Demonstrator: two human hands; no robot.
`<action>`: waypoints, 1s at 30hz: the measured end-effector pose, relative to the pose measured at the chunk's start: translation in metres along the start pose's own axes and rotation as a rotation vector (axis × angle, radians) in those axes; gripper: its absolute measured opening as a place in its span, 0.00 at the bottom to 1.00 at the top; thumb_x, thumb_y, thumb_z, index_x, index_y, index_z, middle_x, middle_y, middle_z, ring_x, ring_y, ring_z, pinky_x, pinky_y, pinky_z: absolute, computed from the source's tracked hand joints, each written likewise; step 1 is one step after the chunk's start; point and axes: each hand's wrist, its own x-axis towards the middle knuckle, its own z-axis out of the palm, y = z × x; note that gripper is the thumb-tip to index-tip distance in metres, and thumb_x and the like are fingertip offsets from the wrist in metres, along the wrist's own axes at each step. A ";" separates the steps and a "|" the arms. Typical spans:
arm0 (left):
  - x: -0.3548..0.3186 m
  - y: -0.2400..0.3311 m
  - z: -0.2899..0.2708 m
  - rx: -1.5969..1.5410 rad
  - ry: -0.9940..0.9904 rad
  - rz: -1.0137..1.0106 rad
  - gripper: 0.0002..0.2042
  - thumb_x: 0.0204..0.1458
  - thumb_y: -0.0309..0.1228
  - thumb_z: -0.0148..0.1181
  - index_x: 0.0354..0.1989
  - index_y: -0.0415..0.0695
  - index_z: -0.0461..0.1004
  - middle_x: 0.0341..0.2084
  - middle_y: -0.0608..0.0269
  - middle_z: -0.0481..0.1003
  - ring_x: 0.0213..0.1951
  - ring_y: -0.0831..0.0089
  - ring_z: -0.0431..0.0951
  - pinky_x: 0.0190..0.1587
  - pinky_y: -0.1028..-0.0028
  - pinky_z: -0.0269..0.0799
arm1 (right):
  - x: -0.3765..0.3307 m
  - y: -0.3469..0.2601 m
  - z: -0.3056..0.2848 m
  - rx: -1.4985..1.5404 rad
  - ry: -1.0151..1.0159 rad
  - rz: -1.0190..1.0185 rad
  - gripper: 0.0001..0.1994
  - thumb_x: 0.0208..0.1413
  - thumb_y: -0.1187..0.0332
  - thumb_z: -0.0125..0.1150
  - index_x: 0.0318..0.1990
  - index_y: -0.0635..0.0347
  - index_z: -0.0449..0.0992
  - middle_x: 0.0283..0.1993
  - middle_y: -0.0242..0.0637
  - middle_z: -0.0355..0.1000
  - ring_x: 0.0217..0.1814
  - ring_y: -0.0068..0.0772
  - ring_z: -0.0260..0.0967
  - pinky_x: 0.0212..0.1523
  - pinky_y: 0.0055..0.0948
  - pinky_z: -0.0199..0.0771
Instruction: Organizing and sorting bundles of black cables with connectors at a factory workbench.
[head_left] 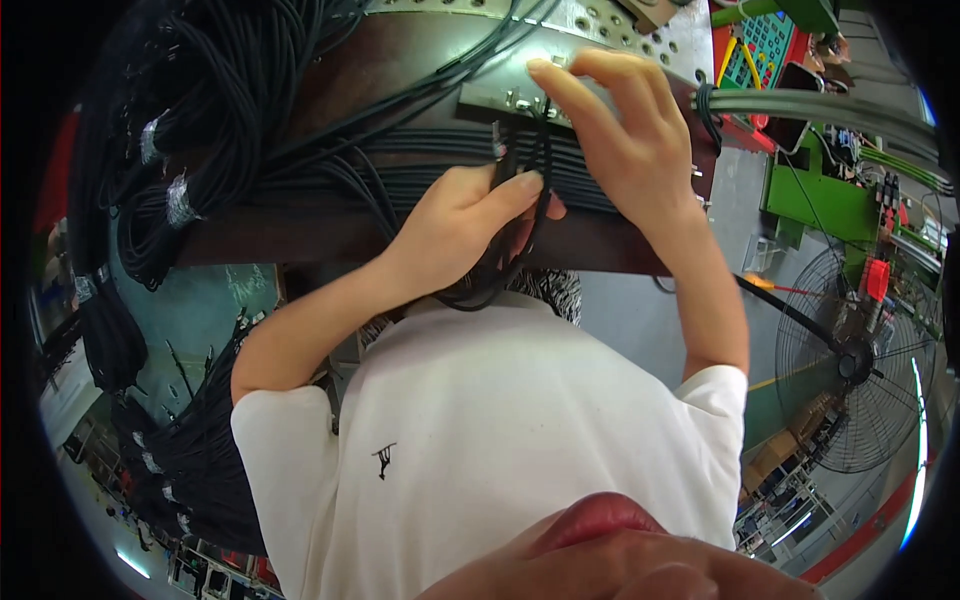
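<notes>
Left hand (440,232) holds black cable (506,168); white shirt (520,400) bears a figure emblem (384,461).

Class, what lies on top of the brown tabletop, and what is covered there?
The brown tabletop bears black cables, coiled cable bundles at left and a grey metal bar. The left hand hides some cables; the surface beneath cables and bar cannot be seen.

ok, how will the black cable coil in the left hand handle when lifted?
Likely floppy overall: the black cable coil hangs in loops from the left hand. Probably slightly springy though, since its bends look smooth and rounded.
</notes>
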 end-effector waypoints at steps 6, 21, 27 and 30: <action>-0.009 0.016 -0.018 0.089 0.197 0.163 0.23 0.67 0.40 0.44 0.58 0.31 0.67 0.27 0.63 0.76 0.27 0.80 0.74 0.35 0.79 0.72 | -0.025 0.017 0.001 0.099 -0.043 0.187 0.10 0.43 0.78 0.66 0.35 0.58 0.74 0.38 0.34 0.75 0.40 0.35 0.73 0.37 0.29 0.75; 0.000 0.043 0.008 -0.504 0.082 -0.135 0.18 0.68 0.45 0.42 0.51 0.44 0.68 0.16 0.74 0.58 0.16 0.86 0.53 0.17 0.83 0.52 | -0.026 -0.004 0.002 0.189 0.249 0.275 0.18 0.43 0.75 0.69 0.44 0.50 0.77 0.39 0.29 0.72 0.39 0.33 0.71 0.37 0.32 0.72; -0.001 0.047 0.008 -0.534 -0.077 -0.235 0.16 0.67 0.45 0.43 0.37 0.45 0.69 0.15 0.76 0.55 0.15 0.86 0.49 0.16 0.81 0.46 | -0.003 0.000 -0.011 -0.063 0.227 -0.120 0.13 0.43 0.67 0.65 0.40 0.49 0.76 0.36 0.22 0.70 0.36 0.24 0.69 0.40 0.27 0.66; 0.002 0.050 0.011 -0.495 -0.038 -0.254 0.17 0.66 0.44 0.44 0.33 0.43 0.69 0.13 0.72 0.59 0.12 0.83 0.55 0.15 0.80 0.53 | -0.008 0.003 -0.014 -0.156 0.224 -0.126 0.11 0.44 0.68 0.64 0.38 0.50 0.76 0.36 0.23 0.70 0.36 0.24 0.70 0.40 0.27 0.66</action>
